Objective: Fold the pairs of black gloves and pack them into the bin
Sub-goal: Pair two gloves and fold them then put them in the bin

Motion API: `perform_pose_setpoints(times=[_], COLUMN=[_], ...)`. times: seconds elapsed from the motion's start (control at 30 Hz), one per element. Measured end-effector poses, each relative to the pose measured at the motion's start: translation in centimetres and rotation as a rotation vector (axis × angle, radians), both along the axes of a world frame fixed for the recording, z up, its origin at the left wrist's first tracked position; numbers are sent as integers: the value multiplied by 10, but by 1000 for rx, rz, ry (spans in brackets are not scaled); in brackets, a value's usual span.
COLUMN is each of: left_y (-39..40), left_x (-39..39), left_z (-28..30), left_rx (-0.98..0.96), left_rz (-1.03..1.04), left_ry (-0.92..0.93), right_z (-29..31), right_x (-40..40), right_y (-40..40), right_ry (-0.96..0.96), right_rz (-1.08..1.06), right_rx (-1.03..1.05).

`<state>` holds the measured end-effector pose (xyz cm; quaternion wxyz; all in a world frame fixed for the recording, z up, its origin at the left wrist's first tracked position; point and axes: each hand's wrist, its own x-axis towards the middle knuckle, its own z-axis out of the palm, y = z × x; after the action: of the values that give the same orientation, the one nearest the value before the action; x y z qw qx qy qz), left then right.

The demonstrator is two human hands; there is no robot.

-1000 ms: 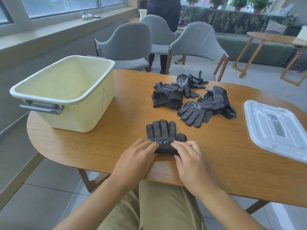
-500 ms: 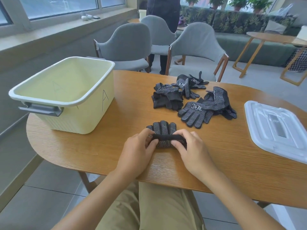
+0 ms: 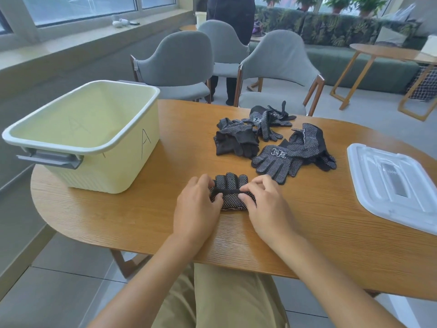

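Observation:
A pair of black gloves with white dots (image 3: 231, 194) lies stacked near the table's front edge, its cuff end rolled forward over the palm. My left hand (image 3: 198, 207) pinches the left end of that rolled cuff. My right hand (image 3: 264, 204) pinches the right end. The glove fingers stick out beyond the fold. A pale yellow bin (image 3: 87, 136) marked "A" stands open at the left, nothing visible inside. Several more black gloves (image 3: 272, 143) lie in a loose pile behind the pair.
A white bin lid (image 3: 392, 183) lies flat at the right of the wooden table (image 3: 142, 209). Grey chairs (image 3: 279, 69) stand beyond the far edge, and a person in dark clothes (image 3: 231, 24) stands behind them. My legs are under the near edge.
Both hands went from resting on the flat cuff to gripping it and rolling it forward over the palm; the fold now lies farther along the gloves.

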<state>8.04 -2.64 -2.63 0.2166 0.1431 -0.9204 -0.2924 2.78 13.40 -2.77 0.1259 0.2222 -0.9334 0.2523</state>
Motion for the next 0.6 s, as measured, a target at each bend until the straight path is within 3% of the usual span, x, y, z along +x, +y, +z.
perform_pose_setpoints(times=[0.1, 0.27, 0.43, 0.6], left_y=[-2, -8, -16, -21], left_x=[1, 0, 8, 17], left_z=[-1, -16, -12, -12], left_rx=[-75, -198, -253, -281], left_rz=[-84, -247, -371, -393], left_ry=[41, 81, -37, -9], right_z=[-2, 2, 0, 6], right_x=[8, 11, 4, 20], right_y=[6, 15, 10, 12], right_ry=[138, 166, 234, 237], right_rz=[76, 164, 174, 187], right_rx=[158, 363, 353, 300])
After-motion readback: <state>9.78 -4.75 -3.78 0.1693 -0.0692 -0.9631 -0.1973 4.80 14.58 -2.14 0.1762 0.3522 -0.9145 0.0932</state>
